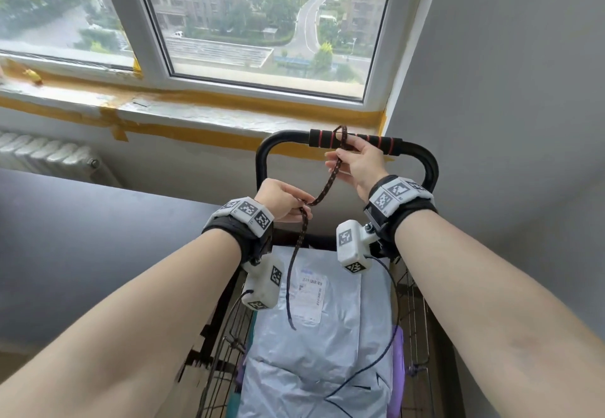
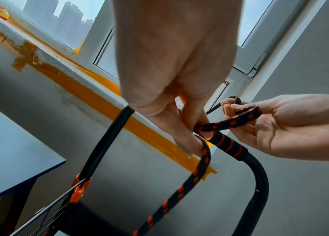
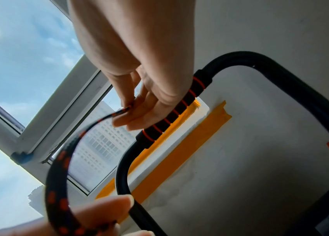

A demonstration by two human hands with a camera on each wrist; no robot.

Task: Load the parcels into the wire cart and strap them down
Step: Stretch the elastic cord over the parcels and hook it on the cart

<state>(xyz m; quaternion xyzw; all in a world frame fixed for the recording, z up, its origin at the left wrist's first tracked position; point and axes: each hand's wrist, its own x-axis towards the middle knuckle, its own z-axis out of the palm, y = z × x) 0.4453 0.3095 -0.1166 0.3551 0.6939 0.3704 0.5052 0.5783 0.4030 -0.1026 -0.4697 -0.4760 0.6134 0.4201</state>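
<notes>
1. The black cord with red flecks runs between the two hands, just in front of the cart handle, a black bar with a red-ringed foam grip.
2. The right hand is raised beside the foam grip, its fingertips close to or touching it. Thumb and fingers pinch the upper part of the cord, which forms a small loop standing above the fingers at the level of the grip.
3. The left hand sits lower and nearer the person, apart from the right hand. Its thumb and fingers are curled and pinch the cord at a bend.
4. From the left hand's pinch the free end of the cord hangs down over the grey parcel and ends above its white shipping label.
5. The grey parcel lies in the wire cart, below both wrists; a purple edge shows along its sides.
6. Whether the cord's loop passes around the handle cannot be told.
7. Behind the cart are a windowsill edged with orange tape and a window.
</notes>
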